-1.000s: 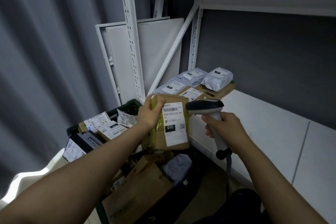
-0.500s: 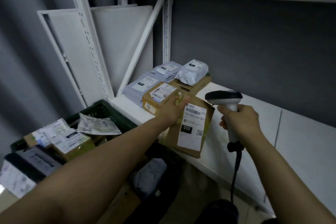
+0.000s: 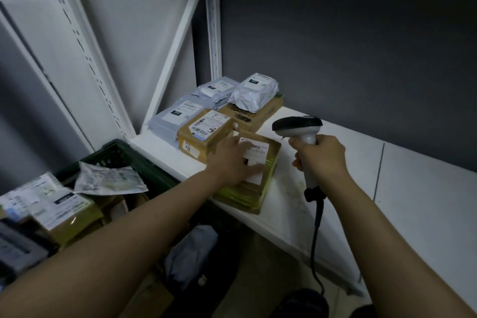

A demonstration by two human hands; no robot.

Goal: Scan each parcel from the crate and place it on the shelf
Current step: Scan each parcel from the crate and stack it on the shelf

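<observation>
Though straight, left fingers (image 3: 242, 143) atop parcel (image 3: 249, 192).

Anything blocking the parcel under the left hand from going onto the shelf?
Nothing visible. The parcel already lies flat on the shelf, just in front of the labelled brown box; the left hand rests on top.

Bare left arm reaching from near left, left hand (image 3: 232, 160) palm down, fingers straight, pressing flat on a parcel (image 3: 258, 148), thumb apparently splayed nearward, blurred, bare right arm from near right, right hand (image 3: 320, 156) fisted round an upright scanner (image 3: 296, 124) handle
</observation>
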